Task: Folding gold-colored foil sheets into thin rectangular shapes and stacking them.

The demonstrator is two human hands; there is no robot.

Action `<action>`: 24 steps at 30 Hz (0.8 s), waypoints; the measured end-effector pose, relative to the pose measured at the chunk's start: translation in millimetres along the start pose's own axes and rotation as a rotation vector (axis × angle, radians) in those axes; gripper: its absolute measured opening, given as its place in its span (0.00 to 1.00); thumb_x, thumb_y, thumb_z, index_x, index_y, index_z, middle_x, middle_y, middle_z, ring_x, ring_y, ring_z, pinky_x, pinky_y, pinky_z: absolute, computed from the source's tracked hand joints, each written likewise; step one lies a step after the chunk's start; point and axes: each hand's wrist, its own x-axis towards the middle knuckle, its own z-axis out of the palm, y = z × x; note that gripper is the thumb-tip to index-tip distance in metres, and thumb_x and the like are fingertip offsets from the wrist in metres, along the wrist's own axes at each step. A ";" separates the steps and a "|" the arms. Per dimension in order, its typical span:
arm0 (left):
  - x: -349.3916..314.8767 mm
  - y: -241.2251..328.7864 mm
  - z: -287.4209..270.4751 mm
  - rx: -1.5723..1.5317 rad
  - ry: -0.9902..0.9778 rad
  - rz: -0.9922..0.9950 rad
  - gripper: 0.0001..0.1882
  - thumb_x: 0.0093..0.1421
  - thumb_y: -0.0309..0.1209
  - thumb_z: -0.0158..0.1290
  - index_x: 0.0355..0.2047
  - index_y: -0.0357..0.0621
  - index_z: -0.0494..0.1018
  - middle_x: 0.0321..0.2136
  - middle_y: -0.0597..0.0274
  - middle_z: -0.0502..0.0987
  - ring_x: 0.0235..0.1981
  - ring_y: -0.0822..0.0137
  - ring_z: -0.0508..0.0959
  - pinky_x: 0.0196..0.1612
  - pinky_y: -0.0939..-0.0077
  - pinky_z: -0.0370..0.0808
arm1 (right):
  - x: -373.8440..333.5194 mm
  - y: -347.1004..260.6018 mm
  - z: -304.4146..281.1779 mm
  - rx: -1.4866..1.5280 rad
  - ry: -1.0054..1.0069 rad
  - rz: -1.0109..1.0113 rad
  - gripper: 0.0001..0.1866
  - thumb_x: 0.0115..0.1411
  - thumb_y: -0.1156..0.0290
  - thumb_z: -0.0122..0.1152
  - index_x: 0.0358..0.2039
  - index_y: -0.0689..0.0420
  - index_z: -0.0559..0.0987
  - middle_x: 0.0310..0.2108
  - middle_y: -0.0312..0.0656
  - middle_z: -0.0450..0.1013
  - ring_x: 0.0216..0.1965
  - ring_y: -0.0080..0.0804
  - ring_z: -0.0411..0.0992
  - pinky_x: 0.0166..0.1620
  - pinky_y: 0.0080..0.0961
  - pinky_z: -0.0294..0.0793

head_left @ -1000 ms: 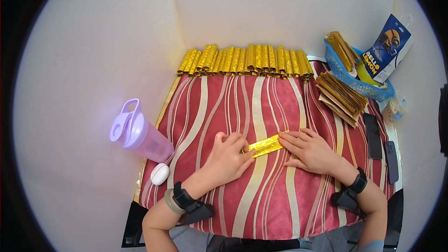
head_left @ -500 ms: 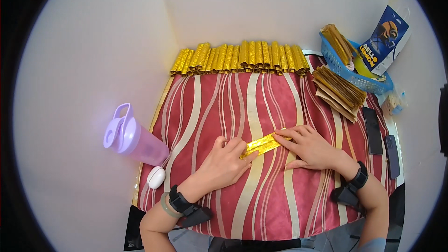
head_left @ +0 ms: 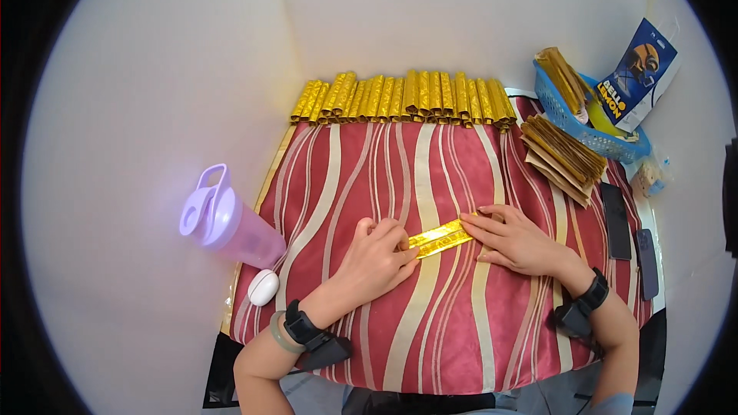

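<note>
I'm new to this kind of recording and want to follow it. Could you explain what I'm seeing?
There is no robot: a person works with bare hands. The view looks down from a fisheye camera on their head, so straight edges bend. A red striped cloth lies before them, with gold tubes lined up at the back and a stack of folded paper at right. The left hand and right hand have fingers on opposite ends of a shiny gold strip.

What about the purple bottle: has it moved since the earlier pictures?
No: the purple bottle keeps its place against the striped cloth and the white oval case; only the whole view shifted slightly.
</note>
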 end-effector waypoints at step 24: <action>2.4 -12.5 5.8 -0.255 0.000 -0.497 0.05 0.53 0.29 0.60 0.29 0.43 0.78 0.29 0.63 0.74 0.38 0.62 0.69 0.45 0.66 0.65 | 30.9 28.0 11.2 0.506 0.273 0.207 0.06 0.56 0.73 0.63 0.34 0.59 0.77 0.32 0.42 0.69 0.34 0.36 0.71 0.37 0.29 0.71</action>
